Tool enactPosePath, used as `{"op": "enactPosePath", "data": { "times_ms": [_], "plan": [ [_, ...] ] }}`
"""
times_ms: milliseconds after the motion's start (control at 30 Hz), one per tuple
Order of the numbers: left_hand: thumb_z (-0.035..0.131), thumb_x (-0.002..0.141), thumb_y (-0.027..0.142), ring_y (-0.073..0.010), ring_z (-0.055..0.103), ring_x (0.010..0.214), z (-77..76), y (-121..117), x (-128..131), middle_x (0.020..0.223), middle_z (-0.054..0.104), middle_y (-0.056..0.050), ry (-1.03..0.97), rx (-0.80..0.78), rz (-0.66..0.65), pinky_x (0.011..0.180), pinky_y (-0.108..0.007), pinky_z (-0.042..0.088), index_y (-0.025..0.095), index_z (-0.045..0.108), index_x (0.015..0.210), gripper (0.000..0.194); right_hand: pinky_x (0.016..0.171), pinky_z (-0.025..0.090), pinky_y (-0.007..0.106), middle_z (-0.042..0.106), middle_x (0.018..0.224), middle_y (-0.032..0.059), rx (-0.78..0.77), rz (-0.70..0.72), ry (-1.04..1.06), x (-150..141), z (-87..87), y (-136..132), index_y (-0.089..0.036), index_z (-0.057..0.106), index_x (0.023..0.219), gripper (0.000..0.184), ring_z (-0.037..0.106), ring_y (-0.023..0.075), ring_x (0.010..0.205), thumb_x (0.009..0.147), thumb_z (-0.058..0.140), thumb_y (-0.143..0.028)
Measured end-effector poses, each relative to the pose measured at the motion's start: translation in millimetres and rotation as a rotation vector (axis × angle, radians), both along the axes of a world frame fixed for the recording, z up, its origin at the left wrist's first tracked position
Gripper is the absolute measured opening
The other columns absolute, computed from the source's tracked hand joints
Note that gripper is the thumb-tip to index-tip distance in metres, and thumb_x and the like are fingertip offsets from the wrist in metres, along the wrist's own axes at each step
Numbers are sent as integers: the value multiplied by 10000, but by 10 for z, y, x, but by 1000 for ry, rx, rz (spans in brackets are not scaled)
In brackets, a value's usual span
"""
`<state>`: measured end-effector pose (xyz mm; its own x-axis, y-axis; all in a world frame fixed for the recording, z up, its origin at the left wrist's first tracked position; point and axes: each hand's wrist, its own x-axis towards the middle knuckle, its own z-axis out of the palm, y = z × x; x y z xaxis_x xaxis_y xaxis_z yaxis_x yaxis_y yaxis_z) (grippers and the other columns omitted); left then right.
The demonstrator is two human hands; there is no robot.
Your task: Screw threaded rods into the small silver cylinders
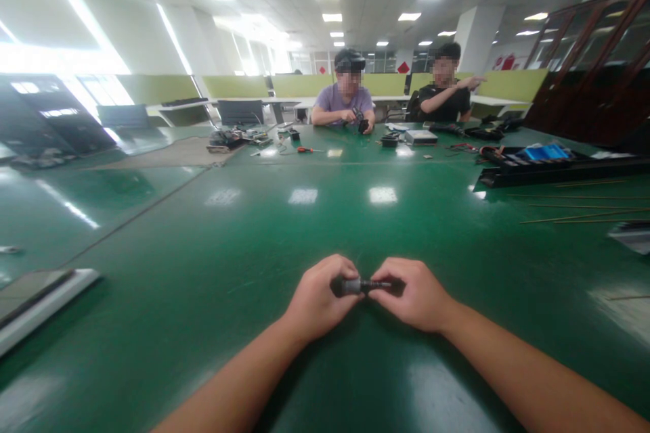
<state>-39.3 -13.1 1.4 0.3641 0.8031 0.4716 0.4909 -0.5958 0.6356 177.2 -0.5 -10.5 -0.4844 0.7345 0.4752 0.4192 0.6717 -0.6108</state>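
Observation:
My left hand [315, 295] is closed, its thumb and fingers pinching a small dark-and-grey cylindrical part [351, 285]. From the part's right end, a thin dark shaft runs toward my right hand [422, 294], whose thumb and forefinger close around it. The part lies level, just above the green tabletop [284, 237]. Both of its ends are partly hidden by my fingers, and its exact kind cannot be made out. My two hands face each other, with a narrow gap between the fingertips.
Across the table sit a person in purple [345, 98] handling a black device and a person in black [444, 98] with an arm raised. An orange-handled screwdriver [307, 149] lies near them. Thin rods [583, 208] and a black tray [548, 172] are right; a white-edged panel [55, 308] is left.

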Motion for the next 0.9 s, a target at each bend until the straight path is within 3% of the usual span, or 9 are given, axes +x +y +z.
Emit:
{"op": "enactPosePath", "data": {
  "times_ms": [900],
  "plan": [
    [730, 713, 89, -150, 604, 809, 13, 17, -8, 895, 651, -15, 0, 3, 4, 738, -265, 450, 182, 585, 813, 199, 627, 408, 265, 645, 720, 6, 24, -36, -15, 47, 2, 24, -192, 663, 787, 11, 571, 150, 647, 791, 671, -186]
  ]
}}
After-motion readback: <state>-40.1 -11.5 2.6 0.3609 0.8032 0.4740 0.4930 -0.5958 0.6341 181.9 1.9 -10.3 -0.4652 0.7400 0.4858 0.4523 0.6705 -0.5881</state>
